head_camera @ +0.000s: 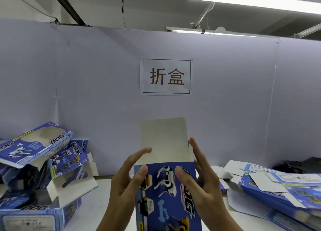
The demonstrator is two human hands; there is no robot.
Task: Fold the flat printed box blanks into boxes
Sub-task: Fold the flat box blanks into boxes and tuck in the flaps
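Because the grey inner top flap [164, 140] stands unfolded, the blue printed cardboard box [166, 196] is held upright above the near centre of the worktop [104, 180]: left hand [125, 184] and right hand [199, 182] pinch its sides, thumbs on the front, apparently to steady the closing fold.

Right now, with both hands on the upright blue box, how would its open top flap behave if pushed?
The top flap looks like thin card standing unsupported, so it would probably bend at its crease easily. The blue box seems hollow, so likely light and crushable. The left hand and right hand hold it with thumbs on the front.
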